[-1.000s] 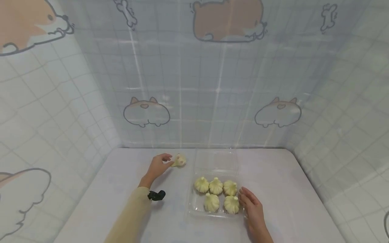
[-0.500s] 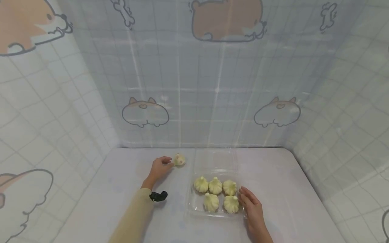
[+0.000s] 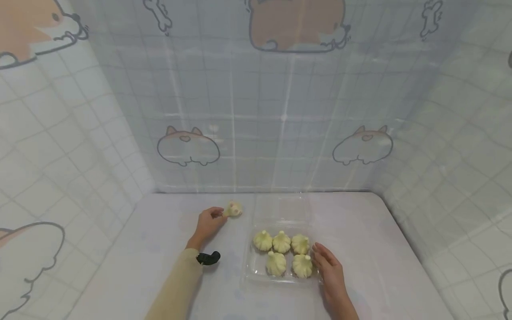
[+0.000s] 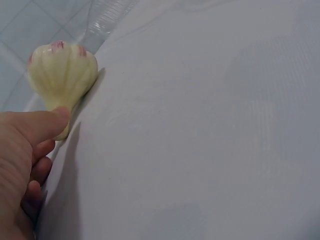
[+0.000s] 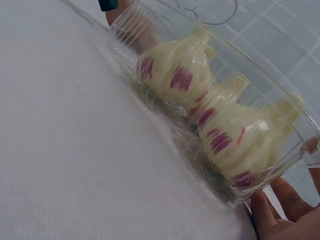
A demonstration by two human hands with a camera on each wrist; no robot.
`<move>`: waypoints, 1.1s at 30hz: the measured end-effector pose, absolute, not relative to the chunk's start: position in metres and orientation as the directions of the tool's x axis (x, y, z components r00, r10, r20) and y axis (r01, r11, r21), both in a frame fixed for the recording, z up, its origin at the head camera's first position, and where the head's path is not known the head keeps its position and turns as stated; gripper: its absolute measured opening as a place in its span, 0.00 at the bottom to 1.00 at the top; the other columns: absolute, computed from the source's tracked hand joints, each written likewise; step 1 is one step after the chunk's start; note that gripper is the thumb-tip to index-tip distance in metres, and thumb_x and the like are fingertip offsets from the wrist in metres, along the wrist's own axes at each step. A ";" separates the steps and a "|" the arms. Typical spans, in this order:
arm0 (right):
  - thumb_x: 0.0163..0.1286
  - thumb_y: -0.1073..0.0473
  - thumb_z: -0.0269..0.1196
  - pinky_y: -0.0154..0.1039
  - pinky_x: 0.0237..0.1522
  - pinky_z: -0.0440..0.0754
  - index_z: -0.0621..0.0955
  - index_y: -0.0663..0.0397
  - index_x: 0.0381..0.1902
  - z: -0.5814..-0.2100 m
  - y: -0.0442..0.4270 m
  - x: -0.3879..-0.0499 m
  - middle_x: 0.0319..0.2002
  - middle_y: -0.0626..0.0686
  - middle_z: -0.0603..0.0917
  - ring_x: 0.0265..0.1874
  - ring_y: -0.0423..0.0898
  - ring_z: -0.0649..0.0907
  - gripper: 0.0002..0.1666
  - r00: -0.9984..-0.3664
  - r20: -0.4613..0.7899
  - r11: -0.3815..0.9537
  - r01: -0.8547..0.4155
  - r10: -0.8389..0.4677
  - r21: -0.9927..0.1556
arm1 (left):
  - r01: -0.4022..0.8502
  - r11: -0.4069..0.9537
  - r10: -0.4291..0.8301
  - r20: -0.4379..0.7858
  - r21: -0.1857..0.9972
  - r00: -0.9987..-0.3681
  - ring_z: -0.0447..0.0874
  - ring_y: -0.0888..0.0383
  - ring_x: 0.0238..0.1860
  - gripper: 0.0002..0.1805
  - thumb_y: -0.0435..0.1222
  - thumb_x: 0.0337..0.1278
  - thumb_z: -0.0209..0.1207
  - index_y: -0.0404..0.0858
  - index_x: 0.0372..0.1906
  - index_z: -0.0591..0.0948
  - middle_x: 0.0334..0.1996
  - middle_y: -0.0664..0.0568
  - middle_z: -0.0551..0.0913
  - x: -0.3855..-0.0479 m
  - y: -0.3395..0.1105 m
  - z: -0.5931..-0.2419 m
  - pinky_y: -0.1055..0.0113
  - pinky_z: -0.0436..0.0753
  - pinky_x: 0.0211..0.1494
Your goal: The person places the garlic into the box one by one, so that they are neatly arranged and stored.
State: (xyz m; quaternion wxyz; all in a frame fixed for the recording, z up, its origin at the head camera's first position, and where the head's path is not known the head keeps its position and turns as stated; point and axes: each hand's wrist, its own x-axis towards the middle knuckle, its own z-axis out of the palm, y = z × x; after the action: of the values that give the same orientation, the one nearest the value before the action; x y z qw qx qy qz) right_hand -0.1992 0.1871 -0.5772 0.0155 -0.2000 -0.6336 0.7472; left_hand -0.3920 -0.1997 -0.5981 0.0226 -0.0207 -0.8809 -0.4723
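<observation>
A lone garlic bulb [image 3: 234, 209] lies at the table's back, left of the clear plastic box [image 3: 256, 278]. My left hand [image 3: 207, 227] pinches its stem; in the left wrist view the thumb of the hand [image 4: 20, 160] presses the stem of the bulb [image 4: 62, 75], fingers curled below. Several garlic bulbs [image 3: 282, 242] sit stem up in the box, three in the back row and two in front. My right hand [image 3: 333, 276] rests its fingertips at the box's right side, fingers relaxed; the right wrist view shows it [image 5: 290, 217] beside the box wall [image 5: 250, 192].
The box's clear lid [image 3: 282, 208] lies opened toward the back wall. A black wrist mount [image 3: 208, 258] sticks out from my left sleeve [image 3: 176, 284]. Patterned sheets [image 3: 260, 106] hang behind the white table [image 3: 372, 249] and on both sides.
My left thumb and fingers have closed in on the lone bulb's stem. The right hand stays at the box's side. The head view has shifted slightly.
</observation>
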 end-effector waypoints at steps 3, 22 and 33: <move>0.73 0.57 0.57 0.34 0.54 0.76 0.69 0.57 0.67 -0.577 0.187 -0.202 0.66 0.58 0.71 0.55 0.40 0.78 0.27 -0.922 -0.267 -0.214 0.210 0.282 -0.954 | 0.068 0.574 0.006 0.079 0.816 -0.997 0.78 0.49 0.51 0.19 0.39 0.52 0.69 0.37 0.49 0.83 0.44 0.47 0.83 -0.392 -0.198 -0.598 0.51 0.74 0.57; 0.72 0.60 0.57 0.34 0.52 0.77 0.70 0.62 0.66 -0.580 0.191 -0.201 0.64 0.59 0.73 0.50 0.37 0.80 0.27 -0.928 -0.229 -0.229 0.165 0.293 -0.959 | 0.044 0.665 -0.035 0.091 0.745 -0.995 0.80 0.51 0.44 0.16 0.38 0.53 0.69 0.36 0.45 0.85 0.41 0.48 0.85 -0.389 -0.189 -0.596 0.54 0.77 0.49; 0.72 0.56 0.58 0.34 0.55 0.75 0.68 0.58 0.68 -0.582 0.193 -0.196 0.67 0.58 0.70 0.58 0.44 0.76 0.29 -0.926 -0.264 -0.203 0.213 0.269 -0.956 | 0.076 0.683 -0.002 0.106 0.726 -0.994 0.77 0.54 0.38 0.13 0.37 0.53 0.69 0.40 0.45 0.83 0.37 0.51 0.84 -0.385 -0.192 -0.601 0.56 0.76 0.43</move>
State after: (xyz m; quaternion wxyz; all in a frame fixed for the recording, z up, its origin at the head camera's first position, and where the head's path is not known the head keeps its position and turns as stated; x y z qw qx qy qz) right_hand -0.1956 0.1933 -0.5818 0.0186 -0.1910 -0.6310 0.7517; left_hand -0.3850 -0.1916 -0.6008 0.0493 -0.0203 -0.9161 -0.3974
